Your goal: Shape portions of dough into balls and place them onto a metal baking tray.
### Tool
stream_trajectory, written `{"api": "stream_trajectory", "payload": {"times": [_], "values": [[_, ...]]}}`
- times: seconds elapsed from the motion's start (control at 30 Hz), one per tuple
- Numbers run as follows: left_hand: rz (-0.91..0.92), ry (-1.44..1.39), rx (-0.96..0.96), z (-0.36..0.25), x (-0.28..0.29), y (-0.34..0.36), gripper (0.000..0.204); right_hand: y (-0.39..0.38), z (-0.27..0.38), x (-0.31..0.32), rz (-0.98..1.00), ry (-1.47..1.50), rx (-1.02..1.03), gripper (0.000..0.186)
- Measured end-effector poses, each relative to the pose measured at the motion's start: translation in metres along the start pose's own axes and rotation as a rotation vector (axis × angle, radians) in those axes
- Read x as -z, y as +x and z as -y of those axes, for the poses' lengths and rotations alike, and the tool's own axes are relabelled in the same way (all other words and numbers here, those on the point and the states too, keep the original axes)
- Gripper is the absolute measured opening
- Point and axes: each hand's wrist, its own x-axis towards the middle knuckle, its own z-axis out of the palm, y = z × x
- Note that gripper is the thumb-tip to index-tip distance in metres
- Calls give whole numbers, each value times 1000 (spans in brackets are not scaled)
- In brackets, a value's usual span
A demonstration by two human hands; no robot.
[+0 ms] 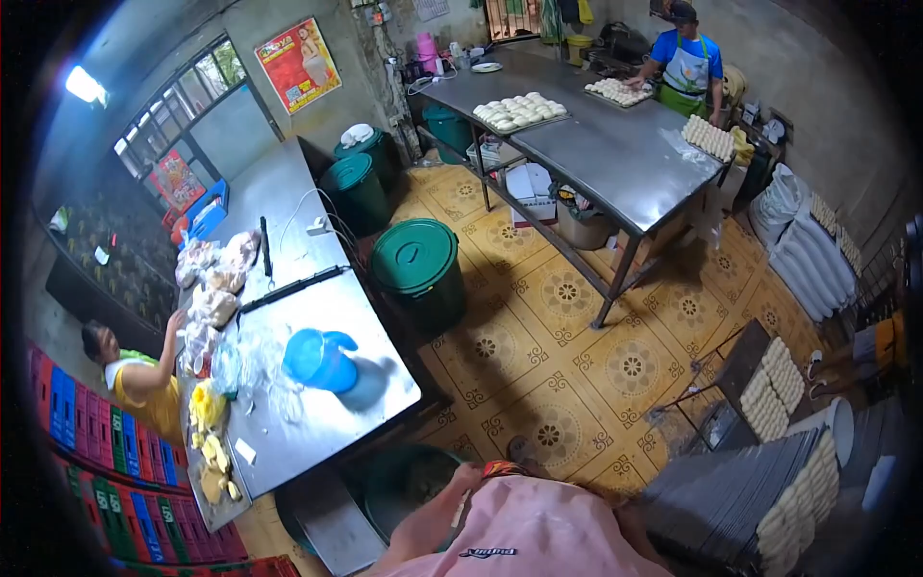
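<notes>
My left hand (466,477) is low in the picture, beside the red patterned cloth (504,468) at the edge of my pink shirt (538,529). Its fingers are too small and hidden to make out. Left of that arm, an open dark green bin (415,486) stands below the table edge, next to a flat metal sheet (338,527). My right arm (636,531) shows only in part past the shirt, and its hand is out of sight. On the metal table (370,413) to the left stands a blue plastic pitcher (322,362), apart from both hands.
Plastic bags (216,303) and yellow blocks (213,466) line the left table, where a person (144,385) reaches in. Lidded green bins (415,258) stand mid-floor. Another person (683,67) handles a dough tray (617,91) at the far table (615,173). Stacked trays (731,490) stand right.
</notes>
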Motion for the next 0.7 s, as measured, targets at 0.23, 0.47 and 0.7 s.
{"api": "stream_trajectory", "payload": {"times": [0.23, 0.47, 0.7], "values": [[-144, -231, -178, -168, 114, 85, 38, 202, 53, -39, -141, -233, -97, 18], [-162, -363, -141, -184, 124, 174, 38, 313, 178, -57, 61, -80, -441, 27], [26, 259, 12, -159, 125, 197, 37, 459, 251, -30, 102, -334, -25, 26]]}}
